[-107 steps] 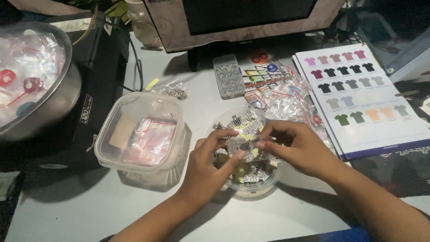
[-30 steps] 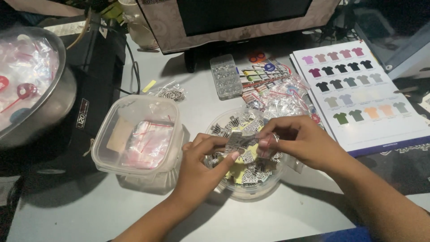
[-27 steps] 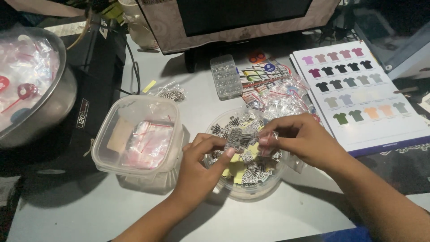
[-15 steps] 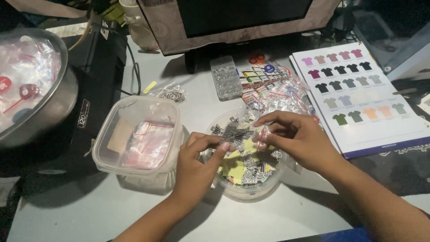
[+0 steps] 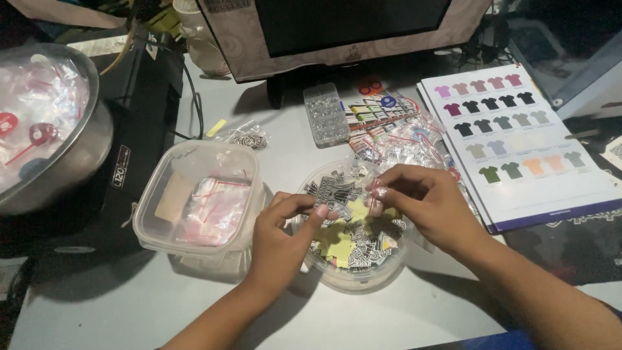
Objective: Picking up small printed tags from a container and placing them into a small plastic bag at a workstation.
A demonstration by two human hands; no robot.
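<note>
Both hands were over a round clear tub (image 5: 353, 275) that stood on the grey worktop (image 5: 116, 304), near its front edge. The tub was full of small black-and-white stickers (image 5: 334, 191) and some yellow pieces (image 5: 337, 243). The left hand (image 5: 282, 230) rested on the left rim of the tub, with its fingers (image 5: 317, 210) bent and pressed together at the tips, above the stickers. I could not tell if they pinched something. The right hand (image 5: 427, 207) was over the right side of the tub, and its fingers (image 5: 377, 191) were pinched on a small clear bag, which was hard to see. The tips of the two hands were near each other, but not touching.

Just left of the tub stood a square clear box (image 5: 197, 201) with clear bags that had red strips inside. Behind the tub lay a heap of small bags (image 5: 408, 139) and a narrow bead case (image 5: 326, 113). On the right lay a sheet with rows of coloured shirts (image 5: 518, 139). At the far left a metal bowl (image 5: 84, 155) held more plastic bags. A monitor (image 5: 350, 29) stood at the back.
</note>
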